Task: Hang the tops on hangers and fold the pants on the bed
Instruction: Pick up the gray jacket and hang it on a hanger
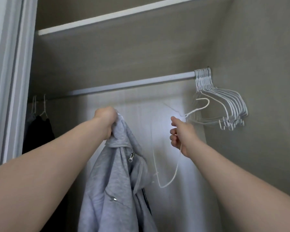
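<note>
The hoodie I hold: pale grey knitted cloth, matt, soft and slightly fleecy, creased. Its zip pulls are bright, glossy metal. The hanger I hold: thin wire under a smooth white coating, faintly shiny. The hangers bunched together: the same white-coated wire. The rod: pale, ribbed lengthwise, satin finish, seemingly metal. The shelf: smooth white front edge. The walls: grey-beige, matt, with a fine woven grain. The garments at left: dark matt cloth.
</note>
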Demonstrator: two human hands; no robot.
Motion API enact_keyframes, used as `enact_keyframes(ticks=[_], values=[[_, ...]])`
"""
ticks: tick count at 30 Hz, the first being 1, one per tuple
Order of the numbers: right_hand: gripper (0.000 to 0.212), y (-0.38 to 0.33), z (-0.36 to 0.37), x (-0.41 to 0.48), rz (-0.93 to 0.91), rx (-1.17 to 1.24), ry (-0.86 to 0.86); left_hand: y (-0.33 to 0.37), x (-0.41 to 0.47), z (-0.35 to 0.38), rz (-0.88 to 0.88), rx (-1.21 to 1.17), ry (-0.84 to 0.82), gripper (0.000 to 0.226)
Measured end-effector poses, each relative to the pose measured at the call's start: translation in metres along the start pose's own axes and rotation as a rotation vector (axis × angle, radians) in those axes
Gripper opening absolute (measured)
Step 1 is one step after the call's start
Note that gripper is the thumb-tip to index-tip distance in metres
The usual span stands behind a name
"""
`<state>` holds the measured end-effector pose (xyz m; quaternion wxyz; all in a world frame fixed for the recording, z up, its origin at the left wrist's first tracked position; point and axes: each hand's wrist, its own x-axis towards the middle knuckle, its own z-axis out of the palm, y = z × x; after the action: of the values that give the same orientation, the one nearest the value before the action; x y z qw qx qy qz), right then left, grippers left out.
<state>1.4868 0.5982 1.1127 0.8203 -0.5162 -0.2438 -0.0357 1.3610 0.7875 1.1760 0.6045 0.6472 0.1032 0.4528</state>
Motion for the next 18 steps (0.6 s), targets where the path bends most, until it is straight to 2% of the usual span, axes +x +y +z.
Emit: enact_keyframes(ticks=[3,6,9,13,18], values=[[0.027,0.009,-0.002,0.004,0.056,0.014,-0.028,-0.006,-0.006,-0.011,-0.009,0.056,0.029,0.030],[0.027,0.023,-0.004,-0.001,-0.012,-0.100,-0.037,-0.015,-0.013,-0.013,-0.029,0.054,0.001,0.033],[0.026,0.031,-0.009,-0.010,-0.108,-0.161,-0.005,-0.026,-0.028,-0.010,-0.048,0.051,-0.007,0.024],[0.027,0.025,-0.015,-0.030,-0.228,-0.114,0.009,-0.032,-0.060,-0.009,-0.068,0.029,0.015,0.021],[0.026,-0.012,-0.026,-0.064,-0.228,-0.052,-0.066,-0.010,-0.114,-0.012,-0.065,0.107,0.101,0.026]])
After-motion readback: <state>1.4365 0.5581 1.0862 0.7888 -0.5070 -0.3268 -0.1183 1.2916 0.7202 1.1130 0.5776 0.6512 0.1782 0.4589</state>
